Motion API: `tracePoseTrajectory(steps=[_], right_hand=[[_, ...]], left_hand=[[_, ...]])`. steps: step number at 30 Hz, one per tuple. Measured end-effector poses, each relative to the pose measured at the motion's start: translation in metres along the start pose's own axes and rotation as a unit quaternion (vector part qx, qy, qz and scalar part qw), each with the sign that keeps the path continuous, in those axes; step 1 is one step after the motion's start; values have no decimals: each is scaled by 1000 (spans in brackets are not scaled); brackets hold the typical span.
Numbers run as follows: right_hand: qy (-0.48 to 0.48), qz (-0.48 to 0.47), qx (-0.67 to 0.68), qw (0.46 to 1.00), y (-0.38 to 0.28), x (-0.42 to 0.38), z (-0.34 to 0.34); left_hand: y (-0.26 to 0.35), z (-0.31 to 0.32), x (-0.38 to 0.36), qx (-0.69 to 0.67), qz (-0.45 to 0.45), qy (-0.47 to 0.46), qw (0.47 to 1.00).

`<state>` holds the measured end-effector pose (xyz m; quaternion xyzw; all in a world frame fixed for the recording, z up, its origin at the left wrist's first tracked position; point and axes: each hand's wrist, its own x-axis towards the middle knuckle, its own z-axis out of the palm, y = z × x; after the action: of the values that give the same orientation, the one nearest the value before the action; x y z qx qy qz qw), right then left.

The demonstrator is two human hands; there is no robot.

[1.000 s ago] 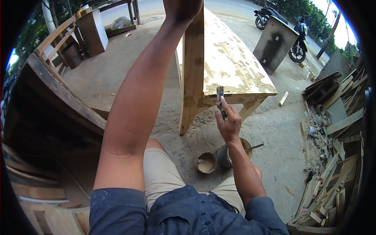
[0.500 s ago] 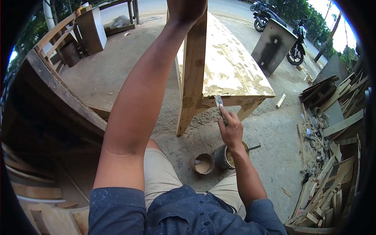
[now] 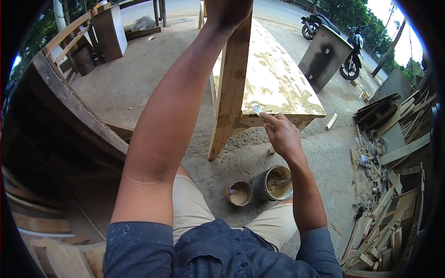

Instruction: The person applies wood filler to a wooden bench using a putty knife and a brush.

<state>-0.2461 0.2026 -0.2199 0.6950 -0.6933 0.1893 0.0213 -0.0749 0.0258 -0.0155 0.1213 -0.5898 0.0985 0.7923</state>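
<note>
In the head view, my right hand (image 3: 283, 134) is closed around a putty knife (image 3: 256, 109), its blade against the near corner of a wooden bench seat (image 3: 282, 81). Patches of brownish filler are smeared over the pale seat. My left arm reaches up to the top edge of the view, where my left hand (image 3: 228, 11) is partly cut off beside the upright wooden post (image 3: 232, 69) of the bench; its fingers are hidden. Below the seat, a metal pot (image 3: 263, 185) holds thick brown paste with a thin stick in it. A smaller container (image 3: 228, 194) with light brown liquid stands alongside.
Scrap wood (image 3: 398, 213) is heaped along the right. A dark-stained panel (image 3: 320, 58) stands in front of a motorcycle (image 3: 351, 65). At the left are a large curved wooden piece (image 3: 74, 102) and a cabinet (image 3: 107, 34). A road runs behind.
My right hand has moved up and slightly right, bringing the putty knife from the seat's front edge onto its top surface. My left arm has shifted slightly right.
</note>
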Motion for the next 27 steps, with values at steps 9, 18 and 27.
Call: tracePoseTrajectory(steps=[9,18,27], right_hand=[[85,59,-19,994,21,3,17],[42,33,98,994,-1,-54,82],[149,69,186,969,27,-68,85]], left_hand=[[3,-1,3,-8,18,-2,1000],[5,-2,1,-61,-17,-19,998],[-7,1,0,-51,-23,-39,998]])
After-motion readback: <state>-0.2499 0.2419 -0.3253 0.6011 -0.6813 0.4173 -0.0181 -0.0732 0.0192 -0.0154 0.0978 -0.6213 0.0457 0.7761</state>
